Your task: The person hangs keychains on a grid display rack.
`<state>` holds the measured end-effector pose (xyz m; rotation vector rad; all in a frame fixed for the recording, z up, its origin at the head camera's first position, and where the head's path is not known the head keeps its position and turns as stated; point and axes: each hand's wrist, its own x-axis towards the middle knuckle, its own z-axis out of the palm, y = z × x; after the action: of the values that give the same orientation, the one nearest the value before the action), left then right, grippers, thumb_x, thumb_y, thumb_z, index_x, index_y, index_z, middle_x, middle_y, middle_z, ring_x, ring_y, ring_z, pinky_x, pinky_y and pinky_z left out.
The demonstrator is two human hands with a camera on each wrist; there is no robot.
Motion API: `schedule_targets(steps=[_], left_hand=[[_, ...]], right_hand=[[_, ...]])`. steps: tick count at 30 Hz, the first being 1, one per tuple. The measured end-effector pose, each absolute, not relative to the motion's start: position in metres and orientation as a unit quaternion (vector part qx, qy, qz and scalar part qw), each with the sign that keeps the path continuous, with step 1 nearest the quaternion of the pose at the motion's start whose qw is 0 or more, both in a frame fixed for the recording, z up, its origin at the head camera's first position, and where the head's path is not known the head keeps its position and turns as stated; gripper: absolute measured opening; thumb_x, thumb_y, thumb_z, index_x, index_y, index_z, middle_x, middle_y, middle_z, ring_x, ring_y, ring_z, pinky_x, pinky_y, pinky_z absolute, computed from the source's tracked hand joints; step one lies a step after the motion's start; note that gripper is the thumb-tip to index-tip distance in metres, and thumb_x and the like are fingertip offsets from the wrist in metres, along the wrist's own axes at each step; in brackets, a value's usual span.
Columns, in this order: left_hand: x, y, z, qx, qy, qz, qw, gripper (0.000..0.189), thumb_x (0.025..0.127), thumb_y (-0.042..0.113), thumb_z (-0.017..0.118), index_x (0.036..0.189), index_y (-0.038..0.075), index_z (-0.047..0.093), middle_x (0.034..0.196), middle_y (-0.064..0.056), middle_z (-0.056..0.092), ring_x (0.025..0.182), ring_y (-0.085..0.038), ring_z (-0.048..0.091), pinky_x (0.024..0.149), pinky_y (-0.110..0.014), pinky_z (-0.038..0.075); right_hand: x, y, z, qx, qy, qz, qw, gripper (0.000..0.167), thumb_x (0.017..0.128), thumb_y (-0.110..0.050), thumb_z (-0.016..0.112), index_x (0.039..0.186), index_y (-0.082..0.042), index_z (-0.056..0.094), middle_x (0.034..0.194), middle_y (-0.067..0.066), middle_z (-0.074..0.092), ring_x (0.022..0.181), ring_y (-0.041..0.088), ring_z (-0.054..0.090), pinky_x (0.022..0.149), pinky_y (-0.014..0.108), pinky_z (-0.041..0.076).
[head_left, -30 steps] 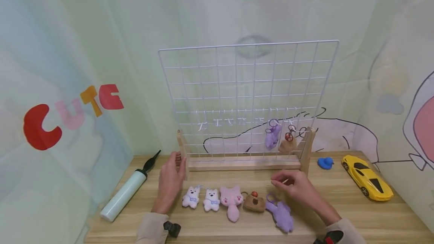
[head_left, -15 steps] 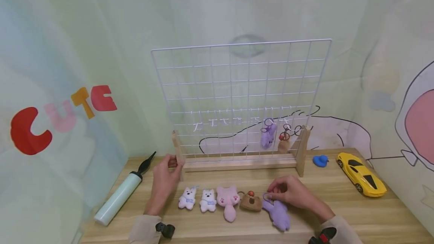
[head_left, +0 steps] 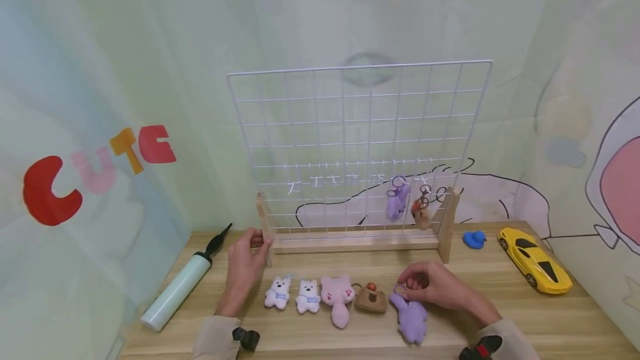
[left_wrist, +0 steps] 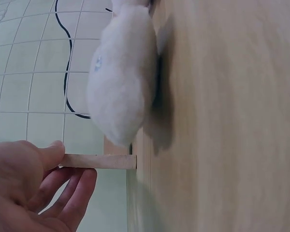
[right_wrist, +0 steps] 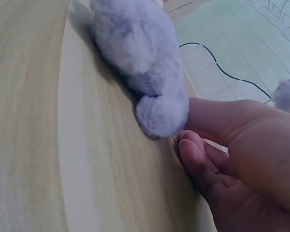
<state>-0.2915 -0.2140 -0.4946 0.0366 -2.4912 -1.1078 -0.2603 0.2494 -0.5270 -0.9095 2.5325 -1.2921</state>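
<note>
In the head view, my left hand [head_left: 246,263] grips the left wooden upright [head_left: 265,224] of a white wire grid rack [head_left: 357,110], thumb on one face and fingers on the other. My right hand [head_left: 432,285] pinches the ring of a purple plush keychain [head_left: 413,321], which lies at the right end of a row on the table. The right wrist view shows that plush [right_wrist: 135,53] close by the fingertips, its ring hidden. To its left lie a brown plush keychain [head_left: 371,300], a pink one [head_left: 338,301] and two white bear keychains [head_left: 308,296].
From the grid's hooks hang a purple plush [head_left: 398,203] and a brown plush [head_left: 421,216]. A balloon pump [head_left: 177,292] lies at the left of the table [head_left: 320,343]. A blue toy duck [head_left: 474,239] and a yellow toy car [head_left: 535,261] stand at the right.
My right hand has come down to the purple plush keychain and taken its ring; the plush has turned a little straighter. My left hand stays on the upright. The hanging brown plush has swung.
</note>
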Motion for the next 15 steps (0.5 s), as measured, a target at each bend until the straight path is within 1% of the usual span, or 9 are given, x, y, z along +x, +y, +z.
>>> schedule_targets(steps=[9,15], left_hand=[[-0.2924,-0.2131,-0.4959,0.014,-0.895,-0.398,0.199,0.022,0.104,0.016,0.075,0.119,0.001,0.069,0.116,-0.022,0.079,0.108,-0.037,0.078,0.086,-0.049,0.070],[-0.2936,-0.2131,-0.4947,0.010,-0.898,-0.395,0.195,0.022,0.104,0.016,0.074,0.119,0.001,0.068,0.117,-0.022,0.079,0.109,-0.037,0.078,0.086,-0.049,0.070]], right_hand=[[-0.2571,0.2488,-0.5214,-0.292,0.847,-0.433,0.104,0.019,0.095,-0.020,0.084,0.108,-0.012,0.074,0.090,-0.005,0.068,0.081,0.000,0.061,0.069,0.019,0.056],[-0.2577,0.2469,-0.5196,-0.289,0.850,-0.432,0.086,0.019,0.093,-0.016,0.085,0.105,-0.012,0.070,0.092,-0.002,0.073,0.083,0.003,0.066,0.072,0.021,0.060]])
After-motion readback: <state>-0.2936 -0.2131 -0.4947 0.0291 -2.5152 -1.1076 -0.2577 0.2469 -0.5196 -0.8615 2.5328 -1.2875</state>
